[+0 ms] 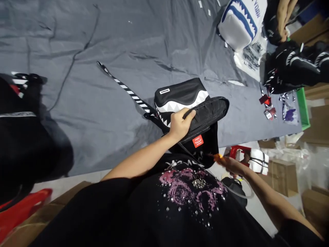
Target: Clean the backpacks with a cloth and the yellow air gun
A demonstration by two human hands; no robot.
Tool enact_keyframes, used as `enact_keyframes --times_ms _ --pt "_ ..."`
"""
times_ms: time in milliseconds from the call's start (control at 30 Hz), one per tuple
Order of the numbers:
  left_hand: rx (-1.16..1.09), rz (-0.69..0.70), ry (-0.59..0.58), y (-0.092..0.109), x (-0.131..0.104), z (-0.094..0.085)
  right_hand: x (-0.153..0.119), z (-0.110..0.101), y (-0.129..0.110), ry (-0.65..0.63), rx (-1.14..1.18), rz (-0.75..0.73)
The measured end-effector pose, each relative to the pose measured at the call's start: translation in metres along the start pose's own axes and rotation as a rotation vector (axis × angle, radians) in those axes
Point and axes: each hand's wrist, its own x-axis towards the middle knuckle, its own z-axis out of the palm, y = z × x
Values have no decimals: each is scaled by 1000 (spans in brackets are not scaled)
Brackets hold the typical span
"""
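Observation:
A black backpack [180, 92] with a white jagged-teeth pattern lies at the front edge of the grey cloth, its flap [212, 111] folded open. My left hand [180, 124] pinches the edge of that flap. Below it, a red label [197, 141] shows on the dark inner part. To the right, my right hand [230, 164] is closed round a tool with an orange handle [219, 158]; its tip, near the bag's lower opening, is too blurred to make out. A black and white striped strap [128, 91] stretches from the bag to the upper left.
The table carries grey cloth [115, 34]. A white backpack [238, 25], black bags [290, 65] and tags [268, 106] lie right, near another person's arms [282, 17]. A large black bag [31, 137] stands left. Cardboard boxes [282, 176] stand on the floor.

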Motion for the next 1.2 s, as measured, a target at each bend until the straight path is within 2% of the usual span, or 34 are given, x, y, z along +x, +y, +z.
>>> enact_keyframes --times_ms 67,167,233,333,367,433,500,567,700,833,1067,1200 --pt "0 22 -39 0 1 4 -3 14 4 -8 24 33" --pt "-4 54 -125 4 -1 14 19 27 -7 168 26 69" --pt "8 87 -182 10 -4 21 44 38 -24 286 -64 -23" --pt "61 156 -244 15 -9 26 81 62 -53 336 -211 -265" --pt "86 175 -247 15 -11 26 92 68 -60 357 -214 -299" --pt "144 188 -200 13 -12 22 110 78 -66 429 -150 -251" --pt "197 184 -113 9 -12 17 124 84 -62 510 -74 -159" --pt "236 191 -60 5 -10 13 132 89 -53 563 -14 -159" --pt "265 233 -73 0 -6 16 136 103 -42 658 79 -255" --pt "268 262 -87 -1 -7 21 136 109 -41 724 207 -187" --pt "295 271 -72 -3 -6 19 139 105 -37 771 443 -93" --pt "289 259 -74 -5 3 23 127 92 -40 697 344 -80"
